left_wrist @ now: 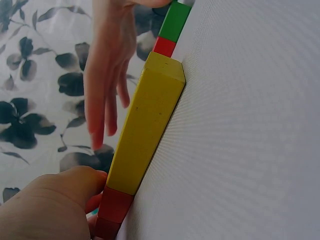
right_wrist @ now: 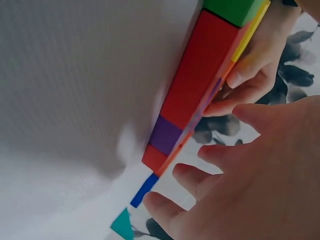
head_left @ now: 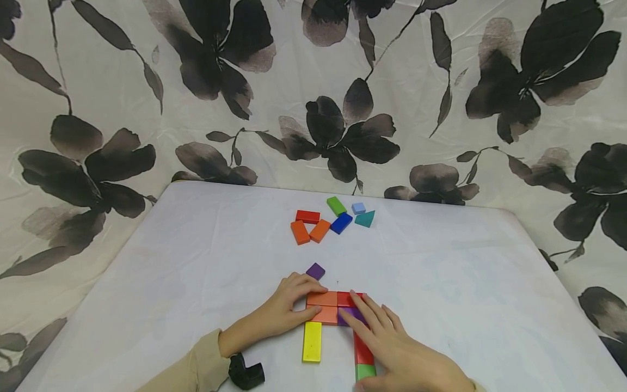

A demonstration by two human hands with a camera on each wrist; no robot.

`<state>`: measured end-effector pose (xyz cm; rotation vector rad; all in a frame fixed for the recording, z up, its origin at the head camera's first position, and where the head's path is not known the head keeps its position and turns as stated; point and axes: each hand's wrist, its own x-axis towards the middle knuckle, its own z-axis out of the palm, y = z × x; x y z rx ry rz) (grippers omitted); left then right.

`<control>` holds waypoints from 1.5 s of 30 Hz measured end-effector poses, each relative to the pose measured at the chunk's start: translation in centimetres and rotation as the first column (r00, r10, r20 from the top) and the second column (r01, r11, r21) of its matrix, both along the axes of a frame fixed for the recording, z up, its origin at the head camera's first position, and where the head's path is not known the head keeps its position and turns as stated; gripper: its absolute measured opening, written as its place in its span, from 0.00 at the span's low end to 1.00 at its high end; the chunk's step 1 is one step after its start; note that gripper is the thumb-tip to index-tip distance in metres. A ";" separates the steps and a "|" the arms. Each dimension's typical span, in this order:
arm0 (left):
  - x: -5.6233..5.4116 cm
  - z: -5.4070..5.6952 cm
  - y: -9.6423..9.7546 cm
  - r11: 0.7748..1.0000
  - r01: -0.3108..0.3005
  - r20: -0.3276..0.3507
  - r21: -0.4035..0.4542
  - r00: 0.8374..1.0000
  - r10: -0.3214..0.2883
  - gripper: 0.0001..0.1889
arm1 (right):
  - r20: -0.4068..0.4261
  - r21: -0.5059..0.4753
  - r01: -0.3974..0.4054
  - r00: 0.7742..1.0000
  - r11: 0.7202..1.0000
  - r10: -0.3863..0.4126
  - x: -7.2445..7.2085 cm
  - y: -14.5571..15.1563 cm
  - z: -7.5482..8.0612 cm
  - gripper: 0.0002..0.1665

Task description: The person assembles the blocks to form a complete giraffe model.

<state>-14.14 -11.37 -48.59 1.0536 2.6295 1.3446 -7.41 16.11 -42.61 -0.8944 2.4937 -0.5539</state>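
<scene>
On the white table, flat wooden blocks lie edge to edge. Two orange blocks [head_left: 324, 315] sit at the left, beside a red block [head_left: 344, 299] and a purple block [head_left: 344, 319]. A yellow block [head_left: 312, 342] extends toward me at the left; a long red block [head_left: 363, 351] and a green block [head_left: 366, 372] do so at the right. My left hand [head_left: 279, 307] rests at the left end of the orange blocks, thumb on the nearer one. Over the right side, my right hand [head_left: 397, 348] spreads its straight fingers, apart from the blocks in the right wrist view.
A purple block [head_left: 315, 271] lies just beyond my left fingers. Farther back are loose orange, red and green blocks [head_left: 336, 206], a blue block [head_left: 341, 223], a small light-blue block [head_left: 358, 208] and a teal triangle [head_left: 365, 219]. Floral cloth [head_left: 274, 163] hangs behind the table.
</scene>
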 end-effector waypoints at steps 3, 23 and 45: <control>0.0 0.0 0.0 1.000 0.003 -0.011 0.005 1.000 -0.003 0.17 | 0.033 0.020 0.030 0.999 0.999 -0.031 -0.2 0.0 0.2 0.68; 0.0 0.1 0.0 1.000 -0.009 0.027 -0.005 1.000 0.009 0.17 | -0.015 0.041 0.052 0.999 0.998 -0.052 -0.5 0.0 -0.2 0.79; 0.0 0.3 0.0 1.000 -0.015 0.035 -0.003 0.999 0.015 0.17 | -0.033 0.046 0.038 0.999 0.998 -0.036 -0.7 0.2 -0.6 0.81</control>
